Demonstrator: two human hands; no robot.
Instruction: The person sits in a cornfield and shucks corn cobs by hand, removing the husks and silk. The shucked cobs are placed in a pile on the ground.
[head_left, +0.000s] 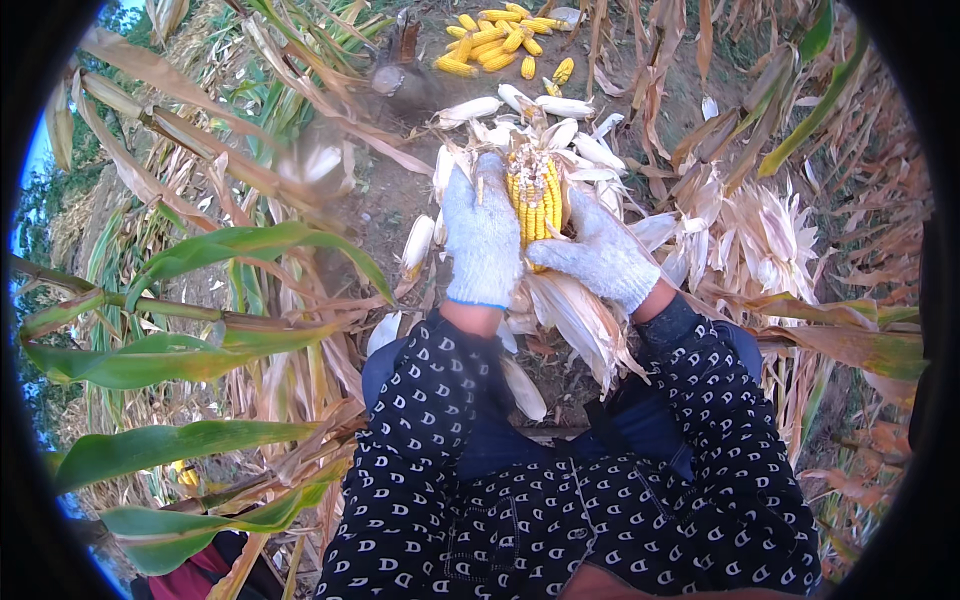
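Note:
A yellow corn cob (535, 206) with a pale, damaged tip stands between my two gloved hands, its husk (581, 319) peeled down towards me. My right hand (600, 251), in a white knit glove, grips the cob's lower right side, the thumb across its base. Along the cob's left side lies my left hand (484, 232), gloved too, its fingers pointing away from me; whether it grips the cob I cannot tell. Several ears in pale husks (566, 107) lie on the ground around and beyond my hands.
Husked yellow cobs (491, 45) lie in a pile at the top, near a cut stump (388, 79). Dry husks (772, 232) are heaped at the right. Green corn leaves (180, 364) and dry stalks reach in from the left; more dry stalks stand at the right.

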